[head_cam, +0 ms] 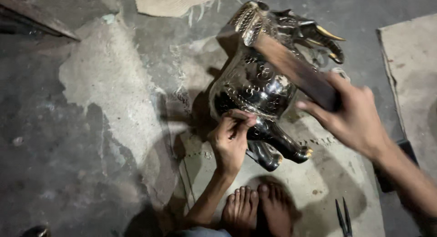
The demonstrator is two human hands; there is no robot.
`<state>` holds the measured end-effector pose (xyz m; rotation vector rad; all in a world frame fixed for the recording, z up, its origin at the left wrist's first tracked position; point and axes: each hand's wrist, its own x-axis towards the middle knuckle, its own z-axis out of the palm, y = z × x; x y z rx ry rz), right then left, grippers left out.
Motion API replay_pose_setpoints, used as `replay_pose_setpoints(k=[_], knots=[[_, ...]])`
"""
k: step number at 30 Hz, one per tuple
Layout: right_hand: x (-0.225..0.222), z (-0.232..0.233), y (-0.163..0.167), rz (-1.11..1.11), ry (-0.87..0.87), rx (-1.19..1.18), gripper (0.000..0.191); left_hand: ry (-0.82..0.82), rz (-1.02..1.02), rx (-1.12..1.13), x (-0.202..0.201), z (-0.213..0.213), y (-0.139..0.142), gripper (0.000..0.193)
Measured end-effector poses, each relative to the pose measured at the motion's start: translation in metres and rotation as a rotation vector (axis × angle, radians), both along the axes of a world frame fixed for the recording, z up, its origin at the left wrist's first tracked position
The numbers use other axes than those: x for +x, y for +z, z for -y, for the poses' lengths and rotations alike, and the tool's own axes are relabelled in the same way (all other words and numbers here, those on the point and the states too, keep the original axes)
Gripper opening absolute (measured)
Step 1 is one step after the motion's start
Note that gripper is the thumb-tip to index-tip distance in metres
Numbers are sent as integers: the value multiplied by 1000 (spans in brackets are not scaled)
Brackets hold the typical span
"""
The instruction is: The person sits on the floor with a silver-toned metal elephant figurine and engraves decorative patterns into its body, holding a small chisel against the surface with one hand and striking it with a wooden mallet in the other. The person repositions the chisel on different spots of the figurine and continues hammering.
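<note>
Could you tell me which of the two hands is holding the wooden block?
The right hand: it grips the wooden block above the metal elephant. The left hand instead pinches a thin tool against the elephant's side.

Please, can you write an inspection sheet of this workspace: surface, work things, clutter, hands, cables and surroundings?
Surface: rough grey floor with worn pale patches.
Work things: dark shiny elephant figure lying on its side, patterned body, gold tusk tips; wooden bar over it.
Clutter: pliers at the bottom edge; cloth with frayed edge at the top.
Hands: left hand pinches a thin tool, too small to tell, against the figure near its legs; right hand, blurred, has a grip on the bar.
Cables: nothing seen.
Surroundings: bare feet below the figure; pale slab at right.
</note>
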<state>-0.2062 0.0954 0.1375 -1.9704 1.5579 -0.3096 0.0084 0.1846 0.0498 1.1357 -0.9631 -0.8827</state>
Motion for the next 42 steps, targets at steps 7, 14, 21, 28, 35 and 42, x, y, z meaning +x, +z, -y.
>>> replay_pose_setpoints(k=[7,14,21,28,35,42], knots=[[47,49,30,-462,487,-574,26,77,21,85,-5,-1,-2,9],[51,37,57,-899,597,-1000,36,54,27,36,-5,-2,-5,8],[52,41,48,-730,656,-732,66,109,295,8,-4,-3,-8,13],[54,39,43,-763,700,-533,80,70,382,169,3,0,-5,14],[54,46,50,-891,620,-379,74,-103,286,125,13,13,12,19],[37,42,70,-710,506,-522,58,-175,314,186,20,25,19,16]])
